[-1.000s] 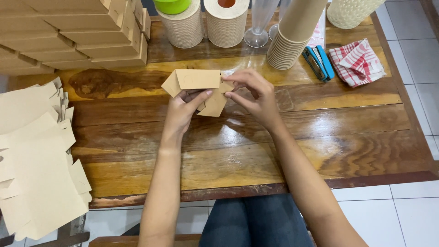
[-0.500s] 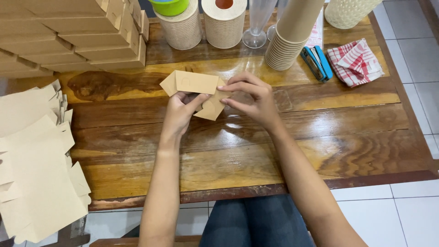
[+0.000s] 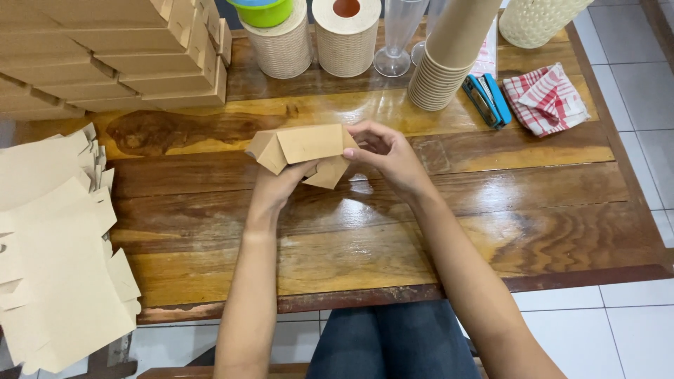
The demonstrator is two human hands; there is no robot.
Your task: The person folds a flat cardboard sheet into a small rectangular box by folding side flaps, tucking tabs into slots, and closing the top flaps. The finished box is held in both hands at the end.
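Left of the folded cardboard box (image 3: 303,149) lies a stack of flat blanks (image 3: 56,245); both hands, left (image 3: 281,186) and right (image 3: 386,158), grip that box above the bench (image 3: 491,217); right of it, a checked cloth (image 3: 546,98).

The half-folded box (image 3: 302,149) is plain kraft brown. Taking it as the landmark: beneath it the table (image 3: 435,238) is glossy reddish-brown with dark grain. To its left the flat blanks (image 3: 56,253) share the same kraft tan, as do the folded boxes (image 3: 112,56) up-left. Above it sits a lime-green bowl (image 3: 265,11) with a blue rim. To its upper right lie a blue stapler (image 3: 488,100) and a red-and-white checked cloth (image 3: 546,98).
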